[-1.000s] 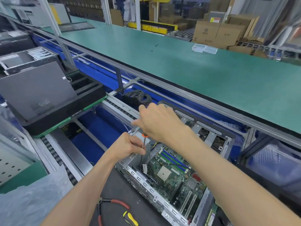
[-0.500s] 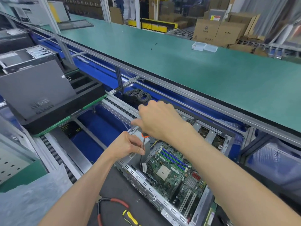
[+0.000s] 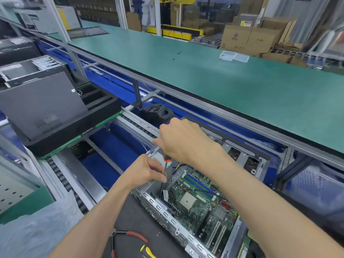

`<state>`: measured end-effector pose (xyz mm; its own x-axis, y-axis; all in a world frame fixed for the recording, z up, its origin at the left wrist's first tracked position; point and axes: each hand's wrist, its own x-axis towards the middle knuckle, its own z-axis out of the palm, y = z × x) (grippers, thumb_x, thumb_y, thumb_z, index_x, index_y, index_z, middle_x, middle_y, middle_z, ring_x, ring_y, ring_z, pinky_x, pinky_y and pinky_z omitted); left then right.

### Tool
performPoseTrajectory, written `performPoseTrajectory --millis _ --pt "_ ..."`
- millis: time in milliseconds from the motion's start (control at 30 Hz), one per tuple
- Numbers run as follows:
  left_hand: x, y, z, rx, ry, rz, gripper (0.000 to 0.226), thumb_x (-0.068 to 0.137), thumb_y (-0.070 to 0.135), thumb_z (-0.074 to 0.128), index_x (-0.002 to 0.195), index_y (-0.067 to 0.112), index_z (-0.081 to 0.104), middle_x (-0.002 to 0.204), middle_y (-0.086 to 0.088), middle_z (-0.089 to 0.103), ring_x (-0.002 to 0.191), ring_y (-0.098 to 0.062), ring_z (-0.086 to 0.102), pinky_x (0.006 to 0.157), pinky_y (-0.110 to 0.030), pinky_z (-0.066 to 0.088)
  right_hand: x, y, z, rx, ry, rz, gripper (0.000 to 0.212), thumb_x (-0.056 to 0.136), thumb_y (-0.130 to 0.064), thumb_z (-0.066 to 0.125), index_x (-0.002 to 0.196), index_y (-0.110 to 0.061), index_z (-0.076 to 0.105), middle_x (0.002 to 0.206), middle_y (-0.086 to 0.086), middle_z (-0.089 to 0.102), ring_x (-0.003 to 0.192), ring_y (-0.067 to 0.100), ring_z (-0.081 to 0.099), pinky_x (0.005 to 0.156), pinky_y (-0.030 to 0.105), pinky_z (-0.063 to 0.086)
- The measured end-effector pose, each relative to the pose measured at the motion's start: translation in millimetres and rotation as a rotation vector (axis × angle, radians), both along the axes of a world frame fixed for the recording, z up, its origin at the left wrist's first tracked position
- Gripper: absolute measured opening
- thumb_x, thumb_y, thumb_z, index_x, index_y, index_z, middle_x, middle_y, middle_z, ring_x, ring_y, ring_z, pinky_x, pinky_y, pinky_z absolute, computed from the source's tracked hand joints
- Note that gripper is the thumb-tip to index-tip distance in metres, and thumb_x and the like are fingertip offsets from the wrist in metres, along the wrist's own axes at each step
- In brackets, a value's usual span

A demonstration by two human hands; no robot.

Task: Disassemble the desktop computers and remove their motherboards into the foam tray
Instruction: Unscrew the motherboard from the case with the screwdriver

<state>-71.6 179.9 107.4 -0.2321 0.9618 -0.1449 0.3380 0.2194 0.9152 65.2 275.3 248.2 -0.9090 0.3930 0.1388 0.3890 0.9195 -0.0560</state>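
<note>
Right hand (image 3: 183,140) grips screwdriver (image 3: 163,175) handle from above, left hand (image 3: 147,171) pinches its shaft; tip down at corner of green motherboard (image 3: 201,202) seated inside open desktop case (image 3: 167,215).

Screwdriver (image 3: 163,176) tip hidden in chassis (image 3: 168,214)

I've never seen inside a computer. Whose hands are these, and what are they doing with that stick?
The camera sits on a person's head, so you see their own two hands. The right hand grips a screwdriver by its handle, and the left hand's fingers pinch its thin metal shaft to steady it. The tip reaches down into an open computer case. The green board inside is the motherboard. Red-handled pliers lie on the dark mat nearby.
</note>
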Motion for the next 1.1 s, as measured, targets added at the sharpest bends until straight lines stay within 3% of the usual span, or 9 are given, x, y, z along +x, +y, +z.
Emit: performPoseTrajectory --millis 133,267,433,567,633,700,800,933,1100 --pt "0.2 -0.8 -0.9 0.016 0.002 -0.01 0.014 0.065 0.007 0.089 0.064 0.005 0.075 0.069 -0.023 0.063 0.059 -0.021 0.046 0.06 -0.032 0.036 -2.9 8.5 0.7 -0.181 -0.048 0.138 0.01 0.092 -0.022 0.054 0.085 -0.023 0.046 0.082 0.003 0.045 0.083 0.032 0.049 0.065 0.035 0.036" --pt "-1.8 0.1 -3.5 0.023 0.007 -0.036 0.015 0.064 0.01 0.09 0.063 0.008 0.075 0.066 -0.019 0.063 0.06 -0.021 0.048 0.061 -0.033 0.037 4.9 13.1 9.6 -0.396 -0.041 0.284 0.019 0.073 -0.01 0.06 0.084 -0.026 0.064 0.091 -0.01 0.057 0.078 0.0 0.053 0.061 0.018 0.038" --pt "-0.1 2.1 -3.2 -0.002 0.008 -0.003 0.015 0.062 0.014 0.091 0.064 0.011 0.077 0.071 -0.02 0.064 0.061 -0.022 0.048 0.06 -0.033 0.038 4.0 6.3 -4.3 -0.036 0.0 0.02 0.035 0.094 -0.047 0.054 0.083 -0.018 0.038 0.072 -0.003 0.026 0.073 0.028 0.039 0.064 0.037 0.031" --pt "-0.9 0.7 -3.5 0.016 0.018 -0.024 0.015 0.059 0.016 0.091 0.06 0.016 0.076 0.07 -0.017 0.065 0.063 -0.022 0.051 0.062 -0.034 0.04 -4.3 3.5 -3.7 -0.131 0.006 0.092 0.031 0.095 -0.027 0.053 0.072 -0.02 0.034 0.076 0.003 0.037 0.079 0.034 0.048 0.062 0.037 0.036" --pt "-1.7 0.2 -4.1 0.018 0.026 -0.039 0.016 0.06 0.015 0.092 0.06 0.017 0.076 0.067 -0.012 0.066 0.061 -0.017 0.051 0.061 -0.032 0.039 -2.9 8.0 1.1 -0.223 -0.015 0.172 0.014 0.084 -0.014 0.058 0.077 -0.023 0.05 0.087 0.002 0.056 0.087 0.025 0.056 0.066 0.031 0.042" --pt "-1.9 0.4 -4.2 0.012 0.035 -0.039 0.017 0.059 0.017 0.093 0.062 0.017 0.077 0.069 -0.01 0.067 0.063 -0.015 0.053 0.062 -0.032 0.04 3.4 12.3 5.2 -0.348 -0.001 0.225 0.023 0.074 -0.004 0.061 0.083 -0.025 0.061 0.084 -0.011 0.059 0.078 0.002 0.054 0.064 0.021 0.04" --pt "-2.0 0.7 -3.8 0.014 0.034 -0.048 0.018 0.058 0.022 0.093 0.062 0.018 0.076 0.068 -0.01 0.066 0.064 -0.018 0.052 0.062 -0.033 0.04 11.9 14.1 0.7 -0.581 0.149 0.213 0.027 0.072 -0.004 0.07 0.089 -0.024 0.063 0.072 -0.015 0.057 0.065 -0.003 0.056 0.058 0.016 0.041" --pt "-1.6 1.0 -2.4 0.025 0.055 -0.029 0.019 0.059 0.025 0.093 0.061 0.018 0.076 0.07 -0.016 0.066 0.061 -0.024 0.05 0.061 -0.036 0.04 14.0 4.8 -34.0 -0.806 0.481 -0.019 0.028 0.084 -0.037 0.076 0.084 -0.018 0.056 0.073 0.002 0.062 0.069 0.02 0.065 0.066 0.041 0.053" --pt "-1.1 1.5 -3.1 0.046 0.076 -0.024 0.021 0.055 0.034 0.092 0.058 0.022 0.074 0.066 -0.019 0.066 0.059 -0.037 0.049 0.059 -0.044 0.042 13.4 -7.5 -72.7 -0.605 0.594 -0.078 0.039 0.087 -0.033 0.072 0.063 -0.025 0.042 0.053 -0.009 0.044 0.055 0.004 0.044 0.056 0.014 0.035"
